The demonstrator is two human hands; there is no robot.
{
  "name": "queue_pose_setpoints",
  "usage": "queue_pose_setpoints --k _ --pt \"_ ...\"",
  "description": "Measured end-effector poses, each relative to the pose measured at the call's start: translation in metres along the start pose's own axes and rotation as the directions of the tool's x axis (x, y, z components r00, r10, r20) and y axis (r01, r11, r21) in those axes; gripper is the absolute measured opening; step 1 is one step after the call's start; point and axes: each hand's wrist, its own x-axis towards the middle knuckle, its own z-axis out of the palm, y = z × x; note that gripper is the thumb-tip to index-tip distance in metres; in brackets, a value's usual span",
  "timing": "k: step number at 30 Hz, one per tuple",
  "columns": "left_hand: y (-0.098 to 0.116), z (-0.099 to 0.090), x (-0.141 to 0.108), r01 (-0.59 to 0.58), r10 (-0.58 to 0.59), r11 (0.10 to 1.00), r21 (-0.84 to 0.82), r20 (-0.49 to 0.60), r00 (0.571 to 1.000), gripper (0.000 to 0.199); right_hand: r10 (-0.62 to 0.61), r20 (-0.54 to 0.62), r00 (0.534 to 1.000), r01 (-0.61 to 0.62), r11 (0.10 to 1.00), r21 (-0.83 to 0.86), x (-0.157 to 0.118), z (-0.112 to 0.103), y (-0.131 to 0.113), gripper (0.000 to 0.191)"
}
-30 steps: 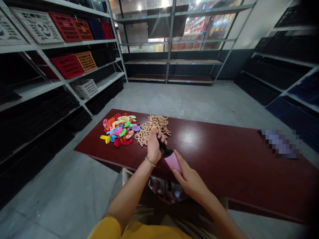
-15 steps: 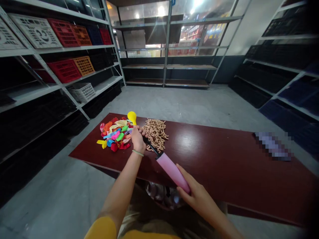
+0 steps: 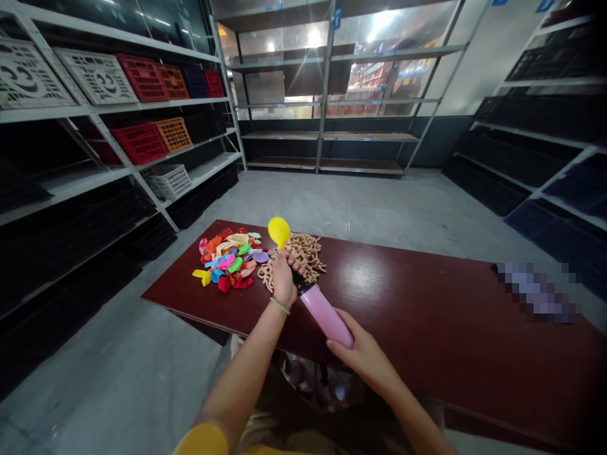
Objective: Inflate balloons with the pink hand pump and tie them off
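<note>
with twelve o'clock toward the far side of the table [image 3: 403,303], the left hand [image 3: 285,277] is clamped round the black far end of a pink hand pump [image 3: 327,316], and the right hand [image 3: 363,344] grips the pump's near end, at four o'clock from the left; the two hands are apart, linked only by the tool. a partly filled yellow balloon [image 3: 279,232] stands just beyond the left fist at twelve o'clock, its neck running down to the fingers, which hide the join; how firmly it is pinched there cannot be told. a loose pile of limp balloons [image 3: 232,259] lies between nine and ten o'clock from that fist, and a heap of curled tan pieces [image 3: 308,253] lies at about one o'clock, spreading to both sides of the hand. to pump well, in my judgement, the left hand should act as the fixed end, pressing the neck snugly in place so that little air leaks, while the right works the pink barrel straight along its ten-to-four line, with no twist or sideways load on the black collar [image 3: 306,288]. even strokes probably suit the stretchy skin better than jerks, preferably with the balloon held clear of the heap.
</note>
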Motion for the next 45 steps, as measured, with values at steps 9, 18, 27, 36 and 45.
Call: queue_pose_setpoints --k 9,18,27,36,45 --pt "0.002 -0.007 0.008 -0.013 0.015 0.999 0.036 -0.054 0.998 0.024 -0.063 0.074 0.995 0.071 0.992 -0.107 -0.012 0.002 0.003 0.073" --pt "0.038 -0.031 0.045 -0.090 0.084 0.995 -0.033 -0.164 0.983 0.026 -0.223 0.055 0.973 0.230 0.940 -0.250 -0.056 -0.019 0.034 0.070" --pt "-0.011 -0.036 -0.011 -0.053 0.048 0.998 -0.038 -0.123 0.991 0.028 -0.217 -0.012 0.976 0.211 0.959 -0.190 -0.024 0.009 0.017 0.065" --pt "-0.010 -0.064 0.003 -0.013 -0.001 0.997 -0.080 -0.168 0.986 0.027 -0.260 0.050 0.964 0.263 0.924 -0.279 -0.028 0.006 0.017 0.066" --pt "-0.015 -0.061 0.014 -0.037 0.020 0.992 -0.122 -0.136 0.990 0.024 -0.246 0.048 0.968 0.244 0.885 -0.397 -0.061 -0.042 0.056 0.062"
